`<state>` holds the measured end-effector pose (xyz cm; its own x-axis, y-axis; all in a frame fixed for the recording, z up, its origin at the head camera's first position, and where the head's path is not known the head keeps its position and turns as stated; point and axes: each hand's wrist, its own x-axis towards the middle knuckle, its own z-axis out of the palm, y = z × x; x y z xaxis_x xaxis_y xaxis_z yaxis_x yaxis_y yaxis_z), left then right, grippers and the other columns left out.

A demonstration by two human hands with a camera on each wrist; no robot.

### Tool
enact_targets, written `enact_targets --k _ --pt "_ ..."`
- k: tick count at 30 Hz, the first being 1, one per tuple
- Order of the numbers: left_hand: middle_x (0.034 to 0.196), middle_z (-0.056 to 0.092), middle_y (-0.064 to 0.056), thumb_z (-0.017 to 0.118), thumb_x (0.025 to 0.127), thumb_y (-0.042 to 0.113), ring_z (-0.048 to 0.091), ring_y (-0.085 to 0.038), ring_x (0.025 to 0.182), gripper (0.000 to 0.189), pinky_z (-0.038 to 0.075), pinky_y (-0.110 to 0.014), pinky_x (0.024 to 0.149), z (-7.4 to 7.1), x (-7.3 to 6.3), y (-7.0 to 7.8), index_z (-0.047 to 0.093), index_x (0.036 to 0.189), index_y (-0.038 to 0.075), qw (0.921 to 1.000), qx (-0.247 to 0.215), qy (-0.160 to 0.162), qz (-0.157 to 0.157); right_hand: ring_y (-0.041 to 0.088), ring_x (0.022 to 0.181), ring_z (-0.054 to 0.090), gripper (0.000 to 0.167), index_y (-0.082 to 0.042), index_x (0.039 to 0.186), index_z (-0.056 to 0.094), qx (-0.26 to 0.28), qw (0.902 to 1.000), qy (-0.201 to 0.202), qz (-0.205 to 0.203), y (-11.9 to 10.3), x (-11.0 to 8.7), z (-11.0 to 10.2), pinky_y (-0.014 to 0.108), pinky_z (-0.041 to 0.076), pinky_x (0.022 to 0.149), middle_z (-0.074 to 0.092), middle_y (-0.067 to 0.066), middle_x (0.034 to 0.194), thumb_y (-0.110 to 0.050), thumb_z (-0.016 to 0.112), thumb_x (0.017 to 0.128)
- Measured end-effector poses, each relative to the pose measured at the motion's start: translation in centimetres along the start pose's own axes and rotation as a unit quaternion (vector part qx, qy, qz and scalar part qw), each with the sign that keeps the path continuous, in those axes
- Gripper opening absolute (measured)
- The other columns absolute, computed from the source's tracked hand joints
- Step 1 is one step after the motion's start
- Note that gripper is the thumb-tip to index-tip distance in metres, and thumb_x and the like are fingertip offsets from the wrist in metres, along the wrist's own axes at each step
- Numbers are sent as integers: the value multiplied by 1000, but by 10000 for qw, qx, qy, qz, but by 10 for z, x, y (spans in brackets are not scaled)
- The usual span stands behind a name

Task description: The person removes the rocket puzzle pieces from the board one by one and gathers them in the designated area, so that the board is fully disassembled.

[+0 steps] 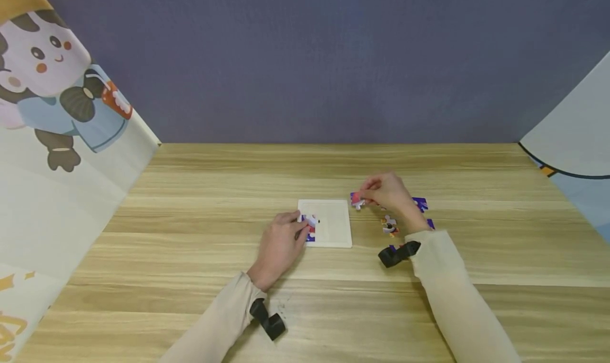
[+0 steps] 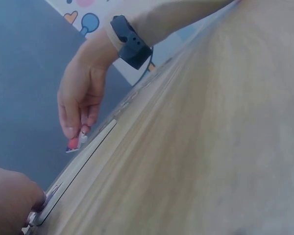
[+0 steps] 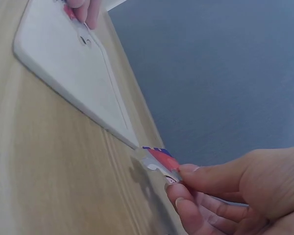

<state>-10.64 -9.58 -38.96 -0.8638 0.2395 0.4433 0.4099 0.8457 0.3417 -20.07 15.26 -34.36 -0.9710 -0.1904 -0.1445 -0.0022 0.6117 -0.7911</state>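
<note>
A shallow white puzzle board (image 1: 335, 225) lies on the table, with joined jigsaw pieces (image 1: 311, 237) along its left side. My left hand (image 1: 282, 244) rests at that side, its fingertips touching the pieces and the board's edge. Just off the board's upper right corner, my right hand (image 1: 388, 196) pinches a jigsaw piece (image 1: 356, 200) between thumb and fingers. In the right wrist view, this piece (image 3: 161, 161) is red, white and purple and is held tilted above the table. The left fingertips partly cover the pieces on the board.
Several loose jigsaw pieces lie right of the board, partly hidden by the right forearm; a white and orange piece (image 1: 389, 225) and a purple one (image 1: 420, 204) show. The wooden table (image 1: 229, 183) meets a dark blue back wall (image 1: 333, 61).
</note>
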Motion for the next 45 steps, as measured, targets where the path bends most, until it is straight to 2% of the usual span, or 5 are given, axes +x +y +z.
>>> enact_targets --k 5,10,17,29,45 --pt "110 70 -17 69 85 18 66 -31 102 15 55 -40 88 -1 1 -1 77 93 7 9999 14 98 82 11 60 63 15 7 97 66 163 9997 -107 143 0 2 4 22 56 56 68 11 76 -5 65 87" --pt "110 70 -17 69 85 17 66 -31 102 15 56 -40 86 -2 0 -1 77 93 7 10000 33 71 46 10 57 62 15 9 95 65 235 9996 -113 94 0 3 9 21 55 54 68 11 73 -3 66 86" --pt "113 69 -16 69 85 17 65 -31 102 15 57 -40 82 -2 0 0 76 95 8 9999 117 -25 -93 9 56 61 12 7 92 67 -1 10000 -38 52 0 4 12 19 53 52 68 10 70 -4 66 86" --pt "110 70 -17 70 84 15 66 -31 100 14 58 -40 80 -1 0 0 77 92 6 9997 156 76 -165 8 54 60 13 7 92 67 -40 9998 -23 185 -3 3 14 20 50 50 68 9 68 -5 66 87" --pt "110 70 -16 70 84 15 66 -30 101 12 58 -39 80 -1 0 0 76 92 8 9995 -26 97 -307 11 58 60 13 3 90 69 -436 9989 83 143 -3 2 13 20 44 50 69 9 72 -10 65 88"
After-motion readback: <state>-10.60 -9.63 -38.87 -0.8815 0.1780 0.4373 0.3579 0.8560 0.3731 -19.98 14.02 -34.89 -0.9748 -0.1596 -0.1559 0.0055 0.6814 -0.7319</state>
